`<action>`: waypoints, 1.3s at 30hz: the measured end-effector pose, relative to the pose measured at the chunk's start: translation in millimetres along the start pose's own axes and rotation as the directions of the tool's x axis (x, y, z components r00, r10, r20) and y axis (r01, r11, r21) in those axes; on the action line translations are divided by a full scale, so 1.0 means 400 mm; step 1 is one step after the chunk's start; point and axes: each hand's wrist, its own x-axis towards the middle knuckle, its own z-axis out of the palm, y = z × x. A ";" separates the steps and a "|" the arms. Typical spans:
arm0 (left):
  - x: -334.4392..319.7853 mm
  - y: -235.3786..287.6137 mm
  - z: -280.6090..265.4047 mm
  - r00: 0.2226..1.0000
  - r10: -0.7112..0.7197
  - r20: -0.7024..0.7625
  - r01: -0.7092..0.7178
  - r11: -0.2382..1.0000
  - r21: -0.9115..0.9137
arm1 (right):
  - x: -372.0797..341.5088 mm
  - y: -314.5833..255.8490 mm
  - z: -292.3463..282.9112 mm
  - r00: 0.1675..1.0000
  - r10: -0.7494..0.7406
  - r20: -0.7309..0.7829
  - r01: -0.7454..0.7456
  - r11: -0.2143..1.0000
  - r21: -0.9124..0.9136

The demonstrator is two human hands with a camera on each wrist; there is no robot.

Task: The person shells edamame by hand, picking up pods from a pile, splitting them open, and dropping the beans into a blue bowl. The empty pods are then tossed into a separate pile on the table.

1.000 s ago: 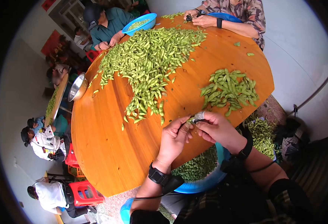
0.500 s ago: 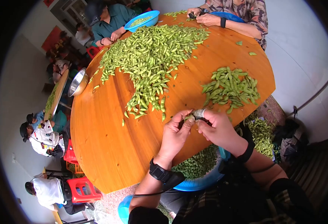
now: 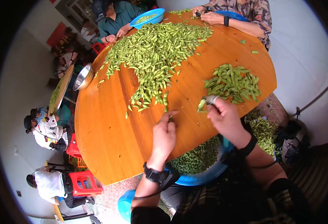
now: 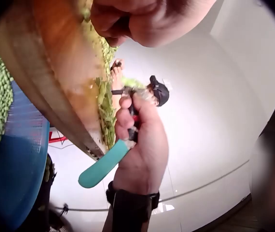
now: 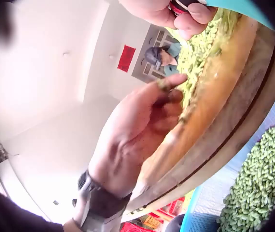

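My right hand grips a teal-handled cutting tool, which looks like pruning shears; its dark tip shows past the fingers in the left wrist view. A green bean pod is at that hand's fingertips, beside an index finger wrapped in something silvery. My left hand is apart from it over the table edge, index finger reaching forward and the other fingers loosely bent, with no pod showing in it. A small heap of pods lies just beyond the right hand. The large heap of pods spreads ahead of the left.
Below the edge of the round wooden table stands a blue basin of shelled green beans. A metal bowl sits at the table's left rim. Two people work across the table, near a blue bowl. Pods also lie low at right.
My hands were together at a pod and have come apart. The left has moved left; the right has moved up and right toward the small heap, a pod at its fingertips.
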 end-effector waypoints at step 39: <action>-0.121 0.084 0.131 0.980 -0.160 0.120 0.200 0.766 -0.610 | -0.075 -0.044 0.026 0.971 0.150 0.188 -0.201 0.936 0.291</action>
